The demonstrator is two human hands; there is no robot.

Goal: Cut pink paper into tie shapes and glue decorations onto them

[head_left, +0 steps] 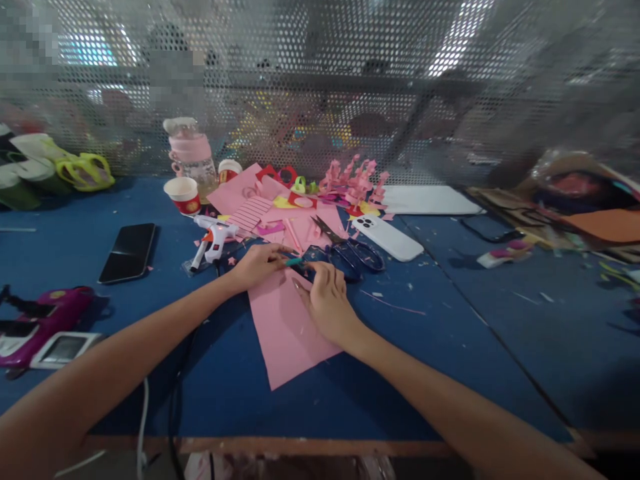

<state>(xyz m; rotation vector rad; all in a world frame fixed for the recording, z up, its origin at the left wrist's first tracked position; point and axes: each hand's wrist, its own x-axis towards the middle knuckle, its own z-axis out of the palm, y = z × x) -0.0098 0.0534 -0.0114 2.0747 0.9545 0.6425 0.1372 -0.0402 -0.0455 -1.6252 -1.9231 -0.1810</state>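
Both hands meet at the far edge of a pink sheet point(287, 330) on the blue table point(450, 347): left hand point(257, 265) pinched on a small teal item point(294, 262), right hand point(327, 300) flat on the sheet, fingers closed on nothing. Sheet uncut; finished pink cutouts point(353, 180) piled beyond, scissors point(350, 250) idle beside. Perforated screen point(320, 87) behind

Workbench point(450, 347) covered in blue felt, wooden strip seen along near edge. Perforated metal screen point(350, 80) set upright behind bench, full width. Bright daylight admitted through holes at upper left and upper right. Blurred shapes and coloured patches glimpsed beyond screen, not identifiable. Bench surface lit evenly, soft shadows cast.
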